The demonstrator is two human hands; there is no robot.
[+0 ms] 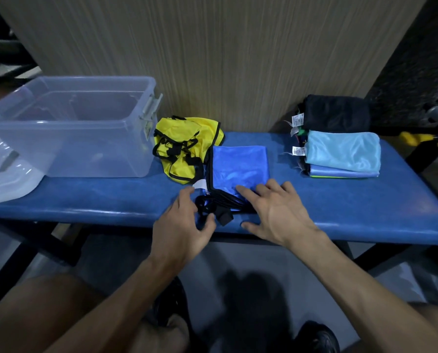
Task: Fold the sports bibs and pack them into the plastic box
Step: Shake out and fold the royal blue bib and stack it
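A royal blue bib (239, 165) with black trim lies folded on the blue bench (365, 207), in front of me. My right hand (274, 212) lies flat with spread fingers on its near edge. My left hand (184, 220) curls its fingers and thumb around the bib's black straps at the near left corner. A crumpled yellow bib (184, 146) with black trim sits just behind and left of the blue one. The clear plastic box (67, 128) stands open at the bench's left end. A stack of folded bibs (340, 154), black, light blue and others, rests at the right.
The box's clear lid (6, 174) leans off the bench's left end. A wood-grain wall (225, 59) rises right behind the bench. Yellow-handled equipment (424, 140) sits past the right end. My knees and shoes are below the bench's front edge.
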